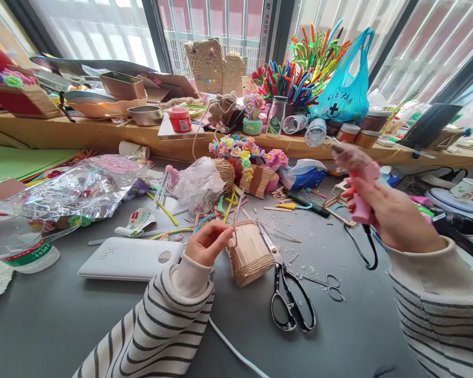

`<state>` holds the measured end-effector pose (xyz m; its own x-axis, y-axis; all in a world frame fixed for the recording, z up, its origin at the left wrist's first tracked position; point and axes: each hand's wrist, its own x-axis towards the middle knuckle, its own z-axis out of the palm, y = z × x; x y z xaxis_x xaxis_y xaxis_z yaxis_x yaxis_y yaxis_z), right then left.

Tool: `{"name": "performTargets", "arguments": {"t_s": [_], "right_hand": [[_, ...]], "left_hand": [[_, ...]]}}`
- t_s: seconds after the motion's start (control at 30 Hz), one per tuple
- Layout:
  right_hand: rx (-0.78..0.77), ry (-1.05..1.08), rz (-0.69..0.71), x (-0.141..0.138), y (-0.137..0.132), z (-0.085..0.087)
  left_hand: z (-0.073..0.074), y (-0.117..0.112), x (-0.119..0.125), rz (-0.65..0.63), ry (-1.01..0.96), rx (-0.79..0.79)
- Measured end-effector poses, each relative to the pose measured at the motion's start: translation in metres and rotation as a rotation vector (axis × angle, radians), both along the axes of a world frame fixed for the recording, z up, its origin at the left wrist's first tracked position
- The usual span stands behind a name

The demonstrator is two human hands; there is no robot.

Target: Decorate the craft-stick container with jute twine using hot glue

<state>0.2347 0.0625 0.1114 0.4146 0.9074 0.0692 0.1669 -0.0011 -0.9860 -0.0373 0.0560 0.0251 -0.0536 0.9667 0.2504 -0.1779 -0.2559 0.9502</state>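
Between thumb and fingertips, my left hand (205, 243) pinches a strand of twine (235, 223) at the top left corner of a small wooden-stick box (249, 242). Twine is wound round the rim and the lower part of that box, which sits on the grey table. My right hand (396, 215) is raised to the right, wrapped round a pink hot glue gun (361, 209) whose nozzle end points up and left, away from the box. Large black-handled scissors (281, 286) lie against the box's right side. Small metal scissors (331, 286) rest beyond them.
A white power bank (130, 258) lies left of the box, and a white cable (236, 349) runs in front. Behind stand a twine ball (224, 176), crumpled plastic (201, 184) and pipe-cleaner flowers (236, 147). The glue gun's black cord (364, 257) loops to the right.
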Motion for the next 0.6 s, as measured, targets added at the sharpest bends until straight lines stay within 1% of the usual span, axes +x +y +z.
{"name": "performTargets", "arguments": {"t_s": [0.07, 0.1, 0.2, 0.3, 0.4, 0.47, 0.53, 0.6], "right_hand": [[-0.094, -0.001, 0.149, -0.009, 0.001, -0.022], [-0.142, 0.022, 0.18, -0.014, 0.002, -0.033], [-0.207, 0.051, 0.22, -0.029, 0.005, -0.064], [-0.24, 0.001, 0.227, -0.038, 0.01, -0.084], [-0.255, -0.127, 0.243, -0.036, 0.016, -0.096], [-0.269, -0.262, 0.279, -0.031, 0.018, -0.1], [-0.275, -0.434, 0.313, -0.025, 0.016, -0.099], [-0.241, -0.662, 0.307, -0.023, 0.011, -0.093]], "left_hand": [[0.0, 0.0, 0.0, -0.006, -0.003, 0.022], [0.0, 0.0, 0.0, -0.008, -0.005, 0.032], [0.0, 0.0, 0.0, -0.007, 0.001, 0.057], [0.0, 0.0, 0.0, 0.003, 0.022, 0.084], [-0.001, 0.0, -0.001, -0.011, 0.016, 0.097], [-0.001, 0.0, -0.002, -0.028, 0.0, 0.089], [-0.001, 0.0, -0.003, -0.031, -0.001, 0.079], [0.0, -0.001, -0.003, -0.024, 0.008, 0.072]]}}
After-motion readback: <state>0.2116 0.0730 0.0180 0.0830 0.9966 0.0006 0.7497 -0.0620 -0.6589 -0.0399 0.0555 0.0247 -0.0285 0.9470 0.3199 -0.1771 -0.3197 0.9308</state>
